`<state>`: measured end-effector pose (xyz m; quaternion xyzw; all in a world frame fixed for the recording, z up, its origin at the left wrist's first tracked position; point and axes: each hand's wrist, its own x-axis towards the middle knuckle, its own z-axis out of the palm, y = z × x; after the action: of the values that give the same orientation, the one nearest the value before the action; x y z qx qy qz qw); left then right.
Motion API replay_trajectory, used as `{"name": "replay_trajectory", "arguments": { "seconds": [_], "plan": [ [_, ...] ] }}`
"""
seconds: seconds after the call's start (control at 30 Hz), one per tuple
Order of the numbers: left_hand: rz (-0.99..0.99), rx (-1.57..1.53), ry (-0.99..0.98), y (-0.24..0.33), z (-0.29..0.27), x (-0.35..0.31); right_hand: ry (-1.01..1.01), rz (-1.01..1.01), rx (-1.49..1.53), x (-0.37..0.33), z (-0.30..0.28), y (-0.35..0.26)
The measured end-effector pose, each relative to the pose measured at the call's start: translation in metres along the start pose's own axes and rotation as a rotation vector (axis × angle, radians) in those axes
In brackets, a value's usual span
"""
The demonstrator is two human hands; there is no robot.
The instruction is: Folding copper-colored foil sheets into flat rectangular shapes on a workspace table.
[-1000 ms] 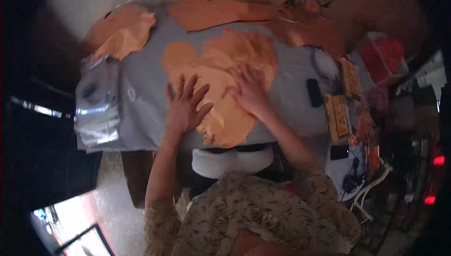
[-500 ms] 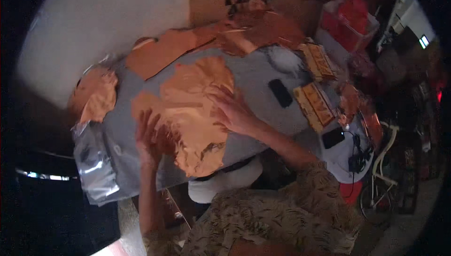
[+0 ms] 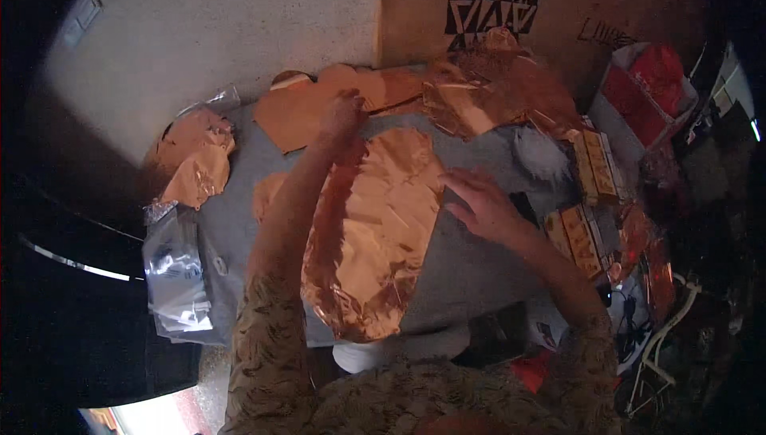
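A large crinkled copper-coloured foil balloon (image 3: 383, 228) lies across the middle of the grey-covered table (image 3: 471, 275). My left hand (image 3: 345, 114) reaches over its left side to the flat foil shapes behind. The left fingers are curled closed beside the end of a thin dark stick (image 3: 392, 106); what they grip is hidden. My right hand (image 3: 485, 205) is open, its fingers stretched toward the balloon's right edge, fingertips at or just by the foil. Under my left forearm shows part of a smaller flat foil piece (image 3: 270, 194).
Flat copper foil balloons (image 3: 291, 116) and a crumpled foil heap (image 3: 487, 88) line the back. Another foil piece (image 3: 199, 160) and clear plastic packets (image 3: 177, 275) are left. Yellow-orange boxes (image 3: 573, 240), a white fluffy clump (image 3: 541, 152) and a red-filled bin (image 3: 646, 92) stand right.
My left hand has moved from the balloon's left side to the far foil shapes. My right hand has drawn back to its right edge. The balloon now lies longer and smoother; the view has shifted.
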<state>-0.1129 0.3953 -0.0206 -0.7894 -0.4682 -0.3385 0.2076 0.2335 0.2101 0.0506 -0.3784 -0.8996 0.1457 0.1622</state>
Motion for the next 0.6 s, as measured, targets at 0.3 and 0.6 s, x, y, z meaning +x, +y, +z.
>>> {"name": "replay_trajectory", "arguments": {
  "seconds": [0.3, 0.6],
  "plan": [
    [-0.061, 0.123, -0.539, 0.002, 0.005, 0.008, 0.035, -0.061, -0.072, 0.027, -0.003, 0.028],
    [-0.58, -0.568, -0.337, -0.039, 0.025, -0.013, 0.162, -0.184, -0.055, 0.072, 0.012, 0.025]
  ]
}}
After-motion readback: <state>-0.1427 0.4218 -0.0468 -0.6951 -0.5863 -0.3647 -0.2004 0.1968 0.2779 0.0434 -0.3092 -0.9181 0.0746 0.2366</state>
